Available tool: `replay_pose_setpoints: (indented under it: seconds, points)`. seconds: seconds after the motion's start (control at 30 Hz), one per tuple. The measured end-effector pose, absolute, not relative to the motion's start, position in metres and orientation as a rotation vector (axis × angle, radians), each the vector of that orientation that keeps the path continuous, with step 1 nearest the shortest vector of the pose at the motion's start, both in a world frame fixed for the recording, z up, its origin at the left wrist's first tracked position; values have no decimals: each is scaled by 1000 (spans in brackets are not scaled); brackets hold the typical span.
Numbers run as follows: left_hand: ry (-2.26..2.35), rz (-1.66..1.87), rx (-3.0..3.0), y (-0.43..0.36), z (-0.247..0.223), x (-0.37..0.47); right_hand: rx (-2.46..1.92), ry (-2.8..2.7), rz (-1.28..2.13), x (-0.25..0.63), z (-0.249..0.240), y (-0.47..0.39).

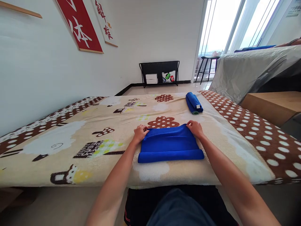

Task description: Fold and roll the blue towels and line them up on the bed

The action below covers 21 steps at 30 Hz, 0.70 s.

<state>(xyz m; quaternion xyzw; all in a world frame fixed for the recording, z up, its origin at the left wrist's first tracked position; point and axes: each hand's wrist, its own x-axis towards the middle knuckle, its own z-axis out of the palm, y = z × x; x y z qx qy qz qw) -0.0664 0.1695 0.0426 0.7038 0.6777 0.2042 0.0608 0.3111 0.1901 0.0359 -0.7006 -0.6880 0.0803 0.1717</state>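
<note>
A blue cloth (pixel 169 141) lies on the patterned blanket (pixel 131 125) in front of me, its near edge rolled into a thick band. At its far left corner, my left hand (pixel 141 133) pinches the fabric between closed fingers. The far right corner is gripped the same way by my right hand (pixel 194 128). Farther back and to the right rests a rolled blue cloth (pixel 193 102) with a small white tag; neither hand touches it.
The blanket's brown dotted border (pixel 263 135) runs along the right. Beyond it are a cardboard box (pixel 270 105) and a plastic-covered piece of furniture (pixel 256 64). A black rack (pixel 160 69) and a stool (pixel 208 67) stand at the back. A white wall rises on the left.
</note>
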Motion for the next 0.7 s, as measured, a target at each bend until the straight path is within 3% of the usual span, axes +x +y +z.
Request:
replay_pose_setpoints:
  seconds: [0.7]
  points:
    - [2363,683,1967,174,43,-58,-1996,-1978,-1,299,36,185]
